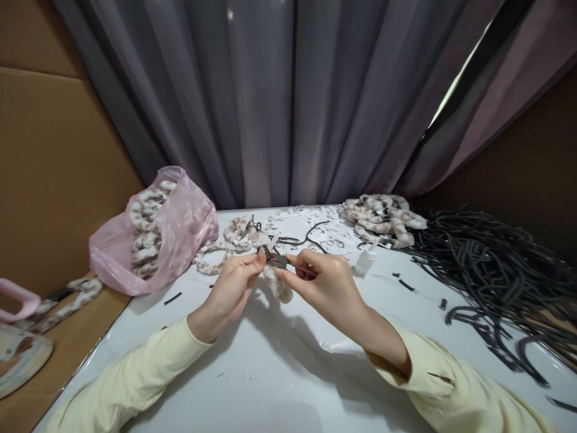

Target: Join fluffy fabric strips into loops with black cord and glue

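My left hand [234,287] is closed in a pinch on the upper end of a white-and-brown plush furry band [278,287], whose fuzzy loop hangs below my fingers. My right hand [327,279] is closed too, with thumb and forefinger at a dark, flat, pointed piece [279,261]. A little reddish colour shows along that piece, and its exact kind is unclear. Both hands are raised above the white table, with their fingertips close together. Something pinkish shows inside the curl of my right fingers, mostly hidden.
Left, a pink plastic bag [189,213] holds plush bands. More plush bands [383,219] lie at the back right, beside a large heap of black strips [496,264]. A small white bottle [366,260] stands behind my right hand. Paper scraps [336,243] litter the back of the table.
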The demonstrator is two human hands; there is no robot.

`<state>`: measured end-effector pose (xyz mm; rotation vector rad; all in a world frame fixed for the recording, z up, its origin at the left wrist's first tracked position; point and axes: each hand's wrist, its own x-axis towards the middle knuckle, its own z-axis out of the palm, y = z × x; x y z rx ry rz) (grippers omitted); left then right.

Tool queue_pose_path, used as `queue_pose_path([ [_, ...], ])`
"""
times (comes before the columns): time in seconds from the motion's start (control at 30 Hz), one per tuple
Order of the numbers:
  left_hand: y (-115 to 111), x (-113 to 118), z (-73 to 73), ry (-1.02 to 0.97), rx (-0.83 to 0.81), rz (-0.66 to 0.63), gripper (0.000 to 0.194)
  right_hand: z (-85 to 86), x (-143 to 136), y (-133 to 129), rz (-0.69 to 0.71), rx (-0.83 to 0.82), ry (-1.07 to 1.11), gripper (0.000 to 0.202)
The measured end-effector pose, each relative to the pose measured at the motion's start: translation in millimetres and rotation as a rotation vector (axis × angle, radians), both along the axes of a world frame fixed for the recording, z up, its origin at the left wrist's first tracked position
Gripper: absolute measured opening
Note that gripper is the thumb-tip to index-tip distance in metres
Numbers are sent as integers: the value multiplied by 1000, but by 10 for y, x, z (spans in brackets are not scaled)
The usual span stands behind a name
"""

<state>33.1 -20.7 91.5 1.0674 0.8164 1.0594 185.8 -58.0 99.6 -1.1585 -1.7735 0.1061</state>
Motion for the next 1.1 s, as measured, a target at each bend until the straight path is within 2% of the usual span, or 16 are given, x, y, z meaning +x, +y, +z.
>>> queue_pose_path([
  [0.23,102,-63,-37,4,-23,-14,21,53,33,2,-26,-39,-33,32],
  [0.43,99,-75,-26,12,-33,-23,17,111,45,-9,-3,-103,-13,33],
  [0.67,89,-76,-46,2,-6,-40,22,80,44,-7,6,-81,-22,40],
  [0.87,61,-60,-33,31,10,-55,26,70,44,-14,6,-66,-20,38],
  [1.1,12,-5,-33,34,15,-1,28,-54,-1,11,-12,5,-38,36],
])
